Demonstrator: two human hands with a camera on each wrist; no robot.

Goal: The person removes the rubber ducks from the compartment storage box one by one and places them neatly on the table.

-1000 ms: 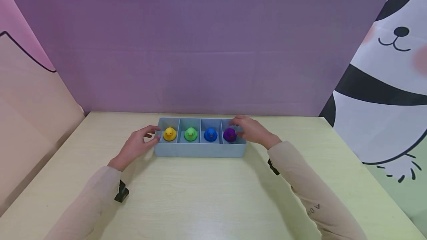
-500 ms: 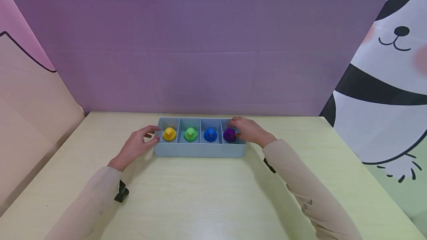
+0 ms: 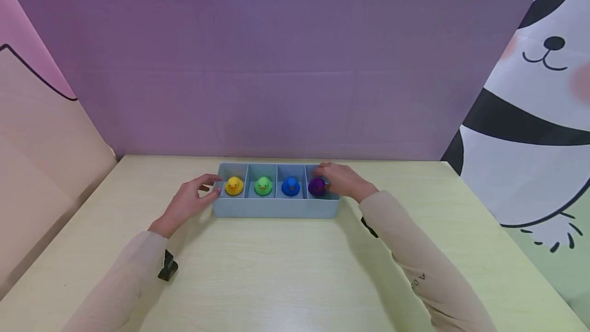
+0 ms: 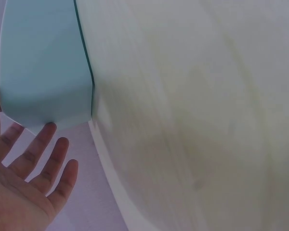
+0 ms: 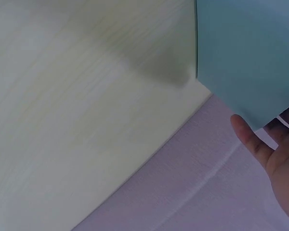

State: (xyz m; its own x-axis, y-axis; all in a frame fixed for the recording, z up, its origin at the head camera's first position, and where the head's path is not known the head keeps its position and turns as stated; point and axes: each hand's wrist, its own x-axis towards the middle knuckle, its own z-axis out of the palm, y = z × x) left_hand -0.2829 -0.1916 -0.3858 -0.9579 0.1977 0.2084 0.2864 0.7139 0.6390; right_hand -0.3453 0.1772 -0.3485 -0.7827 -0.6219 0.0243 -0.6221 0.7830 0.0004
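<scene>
A light blue box [image 3: 275,208] with several compartments in a row stands near the table's back edge. From left to right, they hold a yellow rubber duck [image 3: 234,186], a green duck [image 3: 263,186], a blue duck [image 3: 291,186] and a purple duck [image 3: 316,187]. At the box's left end, my left hand [image 3: 186,200] rests its spread fingers against the wall; the left wrist view shows these fingers [image 4: 43,139] nearly straight. My right hand [image 3: 344,180] reaches into the rightmost compartment, thumb and curled fingers around the purple duck. Its outer fingers [image 5: 274,132] extend past the box's end.
Under the box lies a pale wooden table [image 3: 267,270]. A purple cloth backdrop [image 3: 286,65] rises behind it. Printed panels flank the table, with a panda picture [image 3: 534,117] on the right.
My right hand has moved slightly left and closed in on the purple duck. The left hand, the box and the ducks look unmoved.
</scene>
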